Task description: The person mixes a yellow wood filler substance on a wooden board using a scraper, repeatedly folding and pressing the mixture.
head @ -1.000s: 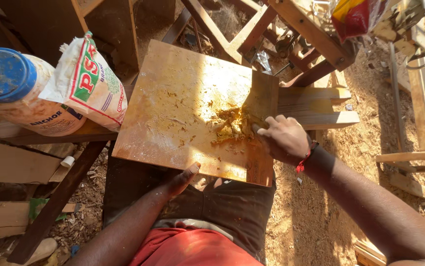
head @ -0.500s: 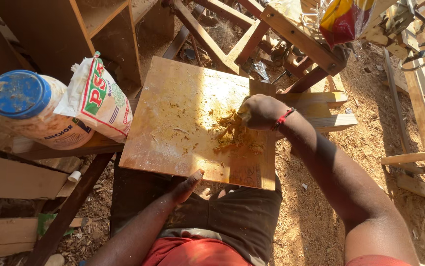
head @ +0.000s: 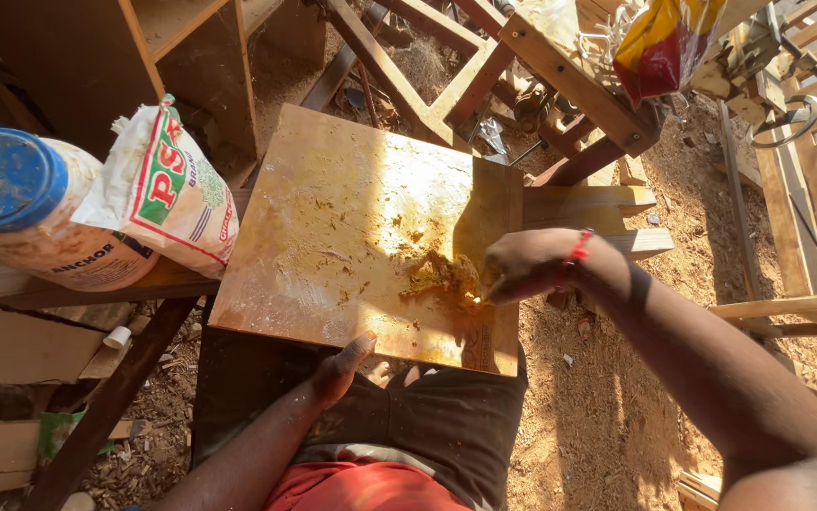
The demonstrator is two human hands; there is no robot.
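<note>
A square wooden board (head: 333, 237), smeared yellow-brown, rests across my lap and a wooden bench. A lump of yellowish paste (head: 442, 274) lies near its right edge. My right hand (head: 522, 265), a red thread at its wrist, is closed with its fingertips pressed into the near side of the paste. Whether it pinches a small tool is hidden. My left hand (head: 340, 367) grips the board's near edge, thumb on top and fingers underneath.
A white plastic jar with a blue lid (head: 11, 189) and a white printed bag (head: 167, 189) stand on the bench at the left. Wooden frames (head: 569, 66) and a red-yellow bag (head: 659, 43) lie beyond. Planks (head: 588, 203) stick out to the right over a sawdust floor (head: 617, 397).
My right hand went from the paste's right side up over its far side, then back down to its near right edge. The left hand stayed on the board's edge.
</note>
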